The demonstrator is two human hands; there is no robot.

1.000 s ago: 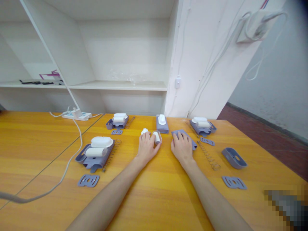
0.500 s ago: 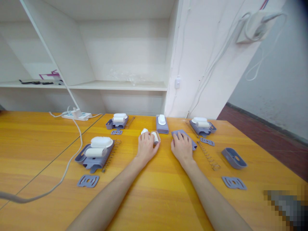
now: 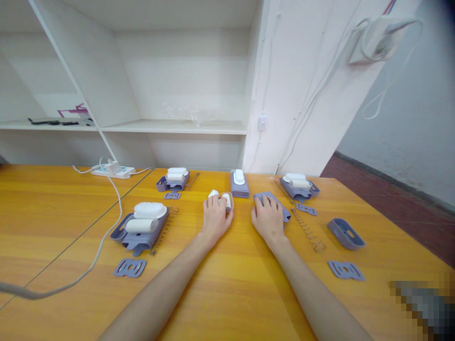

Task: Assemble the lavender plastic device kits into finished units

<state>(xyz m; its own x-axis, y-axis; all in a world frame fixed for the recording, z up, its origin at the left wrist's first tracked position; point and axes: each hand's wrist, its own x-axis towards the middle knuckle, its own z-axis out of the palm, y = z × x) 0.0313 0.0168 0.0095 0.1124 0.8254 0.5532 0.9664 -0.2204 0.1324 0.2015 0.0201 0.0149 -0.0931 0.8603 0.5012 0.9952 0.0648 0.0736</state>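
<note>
My left hand [image 3: 216, 218] is curled over white parts at the middle of the table. A short white cylinder [image 3: 227, 200] shows between its thumb and fingers, with a ribbed white piece [image 3: 213, 193] past the fingertips. To the right, my right hand [image 3: 268, 219] grips a grey-purple housing [image 3: 282, 207] lying on the table, its fingers over the top. Between and beyond both hands is another grey-purple housing [image 3: 241, 190] with an oval white piece [image 3: 239, 177] on it. A coil spring [image 3: 307, 229] lies right of my right hand.
Grey-purple housings with white parts stand at the left front [image 3: 142, 237], left back [image 3: 177, 182] and right back [image 3: 298, 189]. A hollow grey cup [image 3: 345, 233] and a slotted plate [image 3: 346, 270] lie at right. A power strip [image 3: 113, 169] and white cable [image 3: 106, 237] cross the left side.
My left hand has shifted slightly left, and the white cylinder in it has turned more upright. My right hand has edged slightly left while the housing under it stays in place.
</note>
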